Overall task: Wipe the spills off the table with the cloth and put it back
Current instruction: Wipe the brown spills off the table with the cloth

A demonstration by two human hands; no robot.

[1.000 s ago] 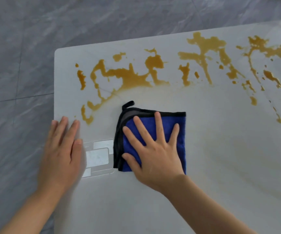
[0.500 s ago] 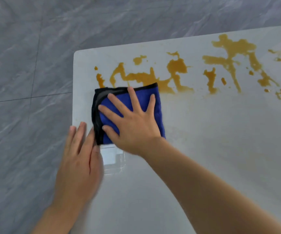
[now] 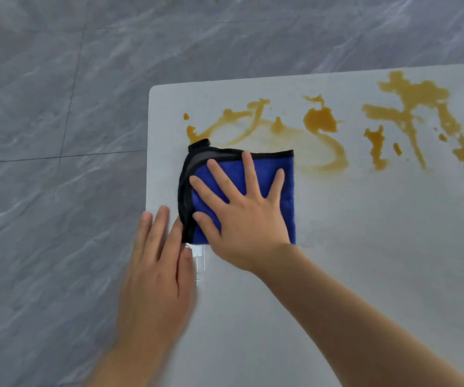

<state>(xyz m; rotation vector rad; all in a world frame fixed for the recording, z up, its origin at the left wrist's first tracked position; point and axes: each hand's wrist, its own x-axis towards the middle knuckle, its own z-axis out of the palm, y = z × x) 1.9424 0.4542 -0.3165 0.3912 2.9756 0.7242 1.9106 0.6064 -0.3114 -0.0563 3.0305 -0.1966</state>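
Cloth [image 3: 270, 174], folded, lies near the tabletop [image 3: 364, 275] corner under the right hand [image 3: 244, 219], fingers spread flat. Left hand [image 3: 155, 263], fingers together, apparently braces the edge. Risk: the cloth smears the remaining orange spill [image 3: 320, 121] rather than lifting it.

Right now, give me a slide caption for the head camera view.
Right hand presses a folded blue cloth flat beside smeared orange spills on a white table; left hand rests at its edge.
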